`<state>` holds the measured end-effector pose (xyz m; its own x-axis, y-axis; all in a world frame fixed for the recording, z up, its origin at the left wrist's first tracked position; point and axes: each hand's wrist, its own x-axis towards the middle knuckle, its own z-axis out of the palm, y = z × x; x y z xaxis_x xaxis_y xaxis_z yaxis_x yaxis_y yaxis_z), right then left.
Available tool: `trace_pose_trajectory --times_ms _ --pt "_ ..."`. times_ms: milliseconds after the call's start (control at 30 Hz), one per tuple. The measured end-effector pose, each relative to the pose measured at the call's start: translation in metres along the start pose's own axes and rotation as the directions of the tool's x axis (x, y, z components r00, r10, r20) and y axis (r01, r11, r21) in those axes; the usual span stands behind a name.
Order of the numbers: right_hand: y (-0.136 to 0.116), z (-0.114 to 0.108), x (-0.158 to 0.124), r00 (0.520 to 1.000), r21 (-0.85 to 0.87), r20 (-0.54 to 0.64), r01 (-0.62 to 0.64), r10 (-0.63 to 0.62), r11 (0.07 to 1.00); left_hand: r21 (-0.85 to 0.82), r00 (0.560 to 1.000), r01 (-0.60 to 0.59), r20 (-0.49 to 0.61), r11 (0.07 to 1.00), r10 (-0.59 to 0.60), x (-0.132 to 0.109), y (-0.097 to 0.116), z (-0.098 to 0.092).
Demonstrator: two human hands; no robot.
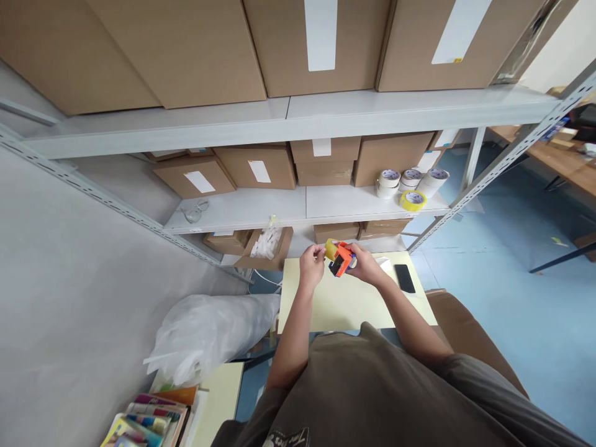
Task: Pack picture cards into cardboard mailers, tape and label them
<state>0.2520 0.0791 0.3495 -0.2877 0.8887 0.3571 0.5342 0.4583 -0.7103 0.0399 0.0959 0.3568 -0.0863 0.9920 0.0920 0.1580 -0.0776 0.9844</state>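
My right hand is wrapped round an orange and dark blue tape dispenser, held in the air over the pale yellow table. A roll of yellowish tape sits on the dispenser's left side. Just left of that roll, my left hand has its thumb and fingers pinched together. Whether a tape end is between those fingertips is too small to make out. On the table to the right of my right hand lies a black phone. A white item is partly hidden behind that hand.
Ahead stands a grey metal shelf with cardboard boxes. White tape rolls and a yellow tape roll sit at its right. A stuffed plastic bag and a pile of books are on my left.
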Motion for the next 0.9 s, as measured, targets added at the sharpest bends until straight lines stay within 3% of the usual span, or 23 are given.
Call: trace_pose_trajectory --times_ms 267,433,600,733,900 --pt "-0.006 -0.003 0.000 0.999 -0.009 -0.016 0.036 -0.036 0.999 0.073 0.996 -0.068 -0.047 0.995 0.072 -0.005 0.007 -0.001" --pt "-0.002 -0.003 0.001 0.996 -0.085 -0.034 0.083 -0.086 0.993 -0.114 0.995 0.076 -0.060 0.991 -0.083 0.000 0.004 0.004" --pt "-0.003 -0.005 0.002 0.990 -0.114 -0.029 0.131 -0.135 0.985 -0.233 0.986 0.143 -0.050 0.962 -0.159 0.005 0.002 0.004" --pt "-0.005 -0.005 0.002 0.988 -0.121 -0.025 0.147 -0.151 0.982 -0.142 0.992 0.125 0.006 0.982 -0.125 0.005 0.004 -0.001" --pt "-0.005 -0.002 0.001 0.993 -0.129 -0.015 0.113 -0.116 0.985 0.083 1.000 -0.017 -0.001 0.996 0.017 0.002 0.007 -0.003"
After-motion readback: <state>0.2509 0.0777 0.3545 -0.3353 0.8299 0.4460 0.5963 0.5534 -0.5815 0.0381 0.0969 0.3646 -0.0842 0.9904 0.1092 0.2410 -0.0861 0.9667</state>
